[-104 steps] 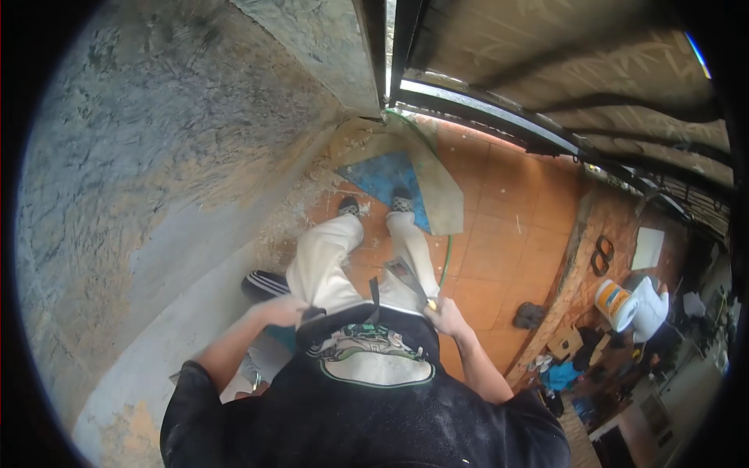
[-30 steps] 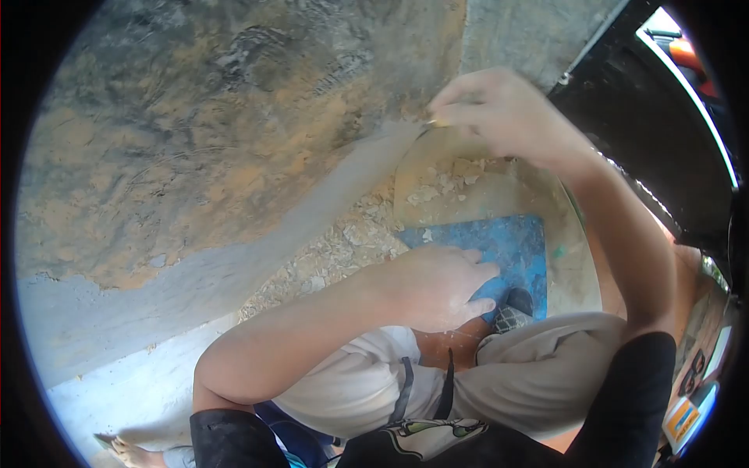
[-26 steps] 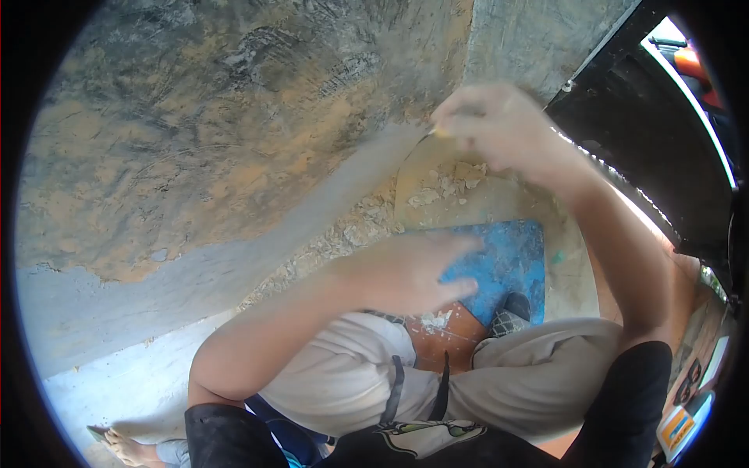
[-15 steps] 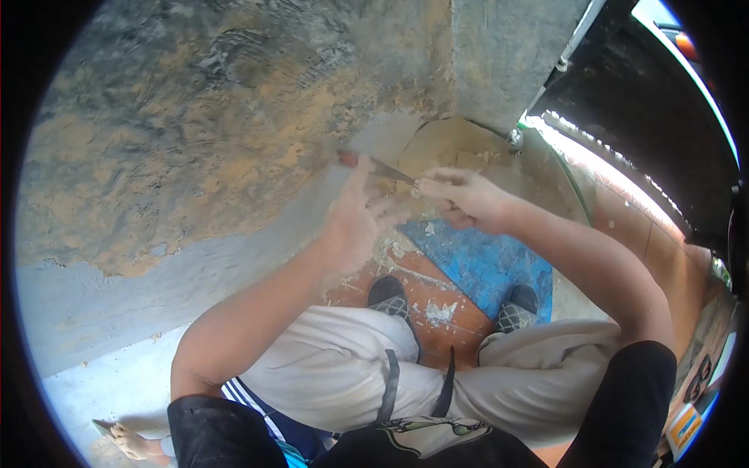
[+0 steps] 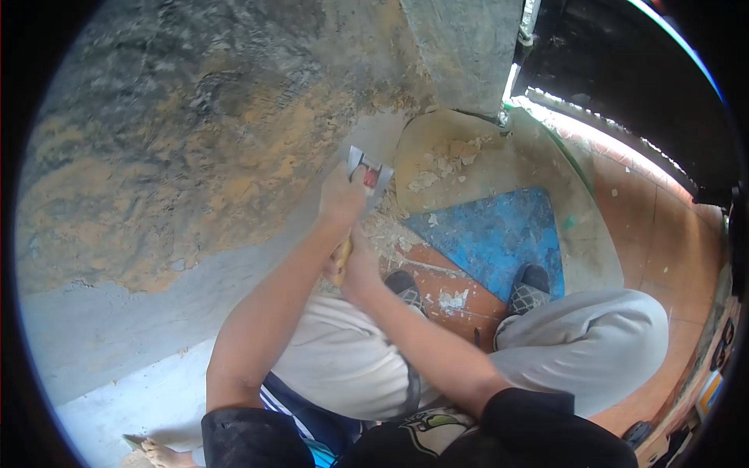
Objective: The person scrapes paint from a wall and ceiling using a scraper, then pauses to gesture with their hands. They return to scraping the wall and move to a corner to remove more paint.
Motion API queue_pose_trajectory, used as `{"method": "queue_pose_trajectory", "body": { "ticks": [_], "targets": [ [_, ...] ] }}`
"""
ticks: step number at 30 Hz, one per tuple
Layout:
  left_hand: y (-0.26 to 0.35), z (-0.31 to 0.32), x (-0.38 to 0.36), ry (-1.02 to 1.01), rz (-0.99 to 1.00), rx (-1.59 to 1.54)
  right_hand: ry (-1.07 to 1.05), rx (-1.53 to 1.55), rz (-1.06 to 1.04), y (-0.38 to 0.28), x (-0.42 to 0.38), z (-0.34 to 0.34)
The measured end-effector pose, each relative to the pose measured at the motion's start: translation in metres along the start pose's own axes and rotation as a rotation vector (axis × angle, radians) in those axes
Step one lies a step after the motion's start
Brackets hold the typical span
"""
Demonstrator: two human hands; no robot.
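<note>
A wide scraper (image 5: 380,179) with a flat metal blade and a red part near it is held close to the lower edge of the wall. My left hand (image 5: 341,196) is closed around it just below the blade. Lower down, my right hand (image 5: 360,267) wraps round a yellow handle (image 5: 343,254), its fingers partly hidden behind my left forearm. Beside the blade rises the rough wall (image 5: 195,164), patched in tan and dark grey above a smoother grey band (image 5: 226,269).
A blue board (image 5: 495,234) lies over a tan sheet (image 5: 585,226) strewn with flakes (image 5: 456,156). My slippers (image 5: 530,288) stand by it on orange tiles (image 5: 671,265). Behind my left elbow are striped navy cloth (image 5: 285,405) and another person's limb (image 5: 160,454).
My right hand has come from the far right, across to the handle below my left hand. The scraper has turned, its blade now toward the wall, and both hands grip it.
</note>
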State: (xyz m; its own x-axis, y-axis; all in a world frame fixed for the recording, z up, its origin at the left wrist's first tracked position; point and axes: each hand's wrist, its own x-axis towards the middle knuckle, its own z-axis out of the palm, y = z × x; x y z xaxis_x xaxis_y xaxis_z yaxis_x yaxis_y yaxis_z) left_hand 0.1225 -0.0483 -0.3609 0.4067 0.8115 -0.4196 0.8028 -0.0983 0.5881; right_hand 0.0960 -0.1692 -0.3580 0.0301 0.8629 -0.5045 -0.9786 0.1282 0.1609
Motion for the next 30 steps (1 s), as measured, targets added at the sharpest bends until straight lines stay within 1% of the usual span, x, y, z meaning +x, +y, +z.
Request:
{"method": "queue_pose_trajectory", "body": {
  "ticks": [1, 2, 3, 5, 6, 8, 9, 11, 12, 13, 14, 15, 17, 18, 20, 22, 24, 25, 26, 27, 28, 30],
  "targets": [
    [-0.007, -0.005, -0.004, 0.086, 0.186, 0.238, -0.002, 0.015, 0.001, 0.004, 0.000, 0.004],
    [-0.013, -0.006, -0.007, 0.170, 0.371, 0.476, -0.010, 0.055, 0.046, 0.008, 0.000, 0.006],
    [-0.020, -0.006, -0.009, 0.162, 0.364, 0.495, -0.016, 0.098, 0.095, 0.011, 0.001, 0.006],
    [0.015, -0.014, -0.031, -0.016, -0.192, -0.199, -0.029, 0.084, 0.103, 0.016, 0.011, 0.002],
    [0.010, -0.013, -0.032, -0.019, -0.206, -0.176, -0.041, 0.054, 0.098, 0.020, 0.014, -0.002],
    [0.003, -0.016, -0.030, 0.010, -0.124, -0.077, -0.020, 0.092, 0.116, 0.026, 0.016, -0.004],
    [0.001, -0.018, -0.031, -0.001, -0.126, -0.054, -0.002, 0.087, 0.135, 0.028, 0.017, -0.003],
    [0.005, -0.016, -0.033, 0.028, 0.008, 0.075, 0.005, 0.058, 0.123, 0.026, 0.017, -0.001],
    [0.007, -0.013, -0.031, 0.024, 0.017, 0.071, 0.014, 0.012, 0.117, 0.022, 0.019, -0.001],
    [0.011, -0.010, -0.031, 0.067, 0.014, 0.068, 0.017, 0.008, 0.114, 0.020, 0.023, -0.004],
    [0.011, -0.010, -0.033, 0.109, 0.001, 0.070, 0.027, -0.024, 0.142, 0.021, 0.028, -0.007],
    [0.005, -0.010, -0.030, 0.106, -0.009, 0.072, 0.037, -0.054, 0.171, 0.023, 0.032, -0.010],
    [-0.012, -0.011, -0.019, 0.158, 0.113, 0.178, 0.043, -0.059, 0.181, 0.024, 0.038, -0.011],
    [-0.021, -0.012, -0.014, 0.156, 0.106, 0.179, 0.041, -0.070, 0.179, 0.023, 0.042, -0.012],
    [-0.031, -0.015, -0.008, 0.195, 0.253, 0.340, 0.019, -0.064, 0.172, 0.028, 0.048, -0.014],
    [-0.033, -0.016, -0.006, 0.203, 0.261, 0.374, -0.008, -0.057, 0.164, 0.031, 0.053, -0.012],
    [-0.027, -0.017, -0.009, 0.215, 0.266, 0.409, 0.066, -0.090, 0.158, 0.031, 0.053, -0.006],
    [-0.021, -0.018, -0.011, 0.198, 0.215, 0.390, 0.068, -0.088, 0.164, 0.033, 0.054, -0.003],
    [-0.018, -0.019, -0.012, 0.182, 0.165, 0.369, 0.054, -0.068, 0.123, 0.035, 0.055, -0.001],
    [-0.018, -0.020, -0.013, 0.184, 0.159, 0.368, 0.041, -0.050, 0.082, 0.037, 0.054, 0.001],
    [-0.017, -0.020, -0.014, 0.177, 0.167, 0.380, 0.042, -0.054, 0.086, 0.038, 0.052, 0.003],
    [-0.011, -0.021, -0.016, 0.170, 0.180, 0.387, 0.099, -0.059, 0.045, 0.038, 0.049, 0.007]
  ]
}}
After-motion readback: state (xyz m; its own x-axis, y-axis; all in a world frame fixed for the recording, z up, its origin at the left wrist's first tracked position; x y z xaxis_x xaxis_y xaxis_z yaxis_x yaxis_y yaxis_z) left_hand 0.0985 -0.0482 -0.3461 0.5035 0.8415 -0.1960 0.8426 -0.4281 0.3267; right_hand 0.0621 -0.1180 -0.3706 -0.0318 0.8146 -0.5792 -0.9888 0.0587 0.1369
